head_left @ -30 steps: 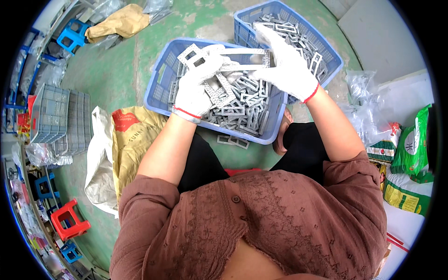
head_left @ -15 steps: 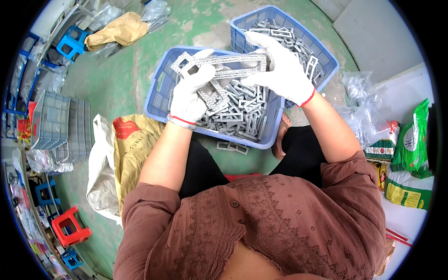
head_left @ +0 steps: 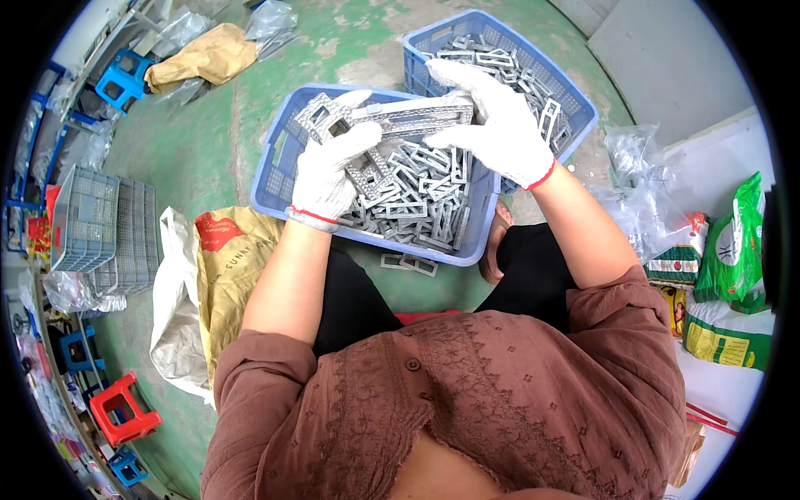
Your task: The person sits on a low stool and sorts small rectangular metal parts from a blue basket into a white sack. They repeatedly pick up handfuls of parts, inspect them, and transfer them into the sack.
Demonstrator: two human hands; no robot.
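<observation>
White knit gloves with red cuffs cover both hands. My left hand (head_left: 327, 175) is closed on the left part of several grey metal rectangular frames (head_left: 408, 118), its thumb across the near side. Stacked together, the long frames reach across to my right hand (head_left: 504, 125), which cups their right end, fingers above and thumb below. Other grey frames (head_left: 315, 115) stick out crosswise past my left fingers, and some hang below them. Under both hands is a blue plastic basket (head_left: 268, 171) heaped with loose frames (head_left: 417, 200) of the same kind.
Behind it on the right, a second blue basket (head_left: 583, 125) holds more frames. Two loose frames (head_left: 408, 264) lie on the green floor before my basket. Left are a yellow sack (head_left: 237, 250), grey crates (head_left: 87, 217) and a red stool (head_left: 125, 408); right, plastic bags (head_left: 637, 208).
The held frames have tilted slightly, showing more of their stacked side edges. Both hands keep nearly the same places, and the whole view has shifted a little.
</observation>
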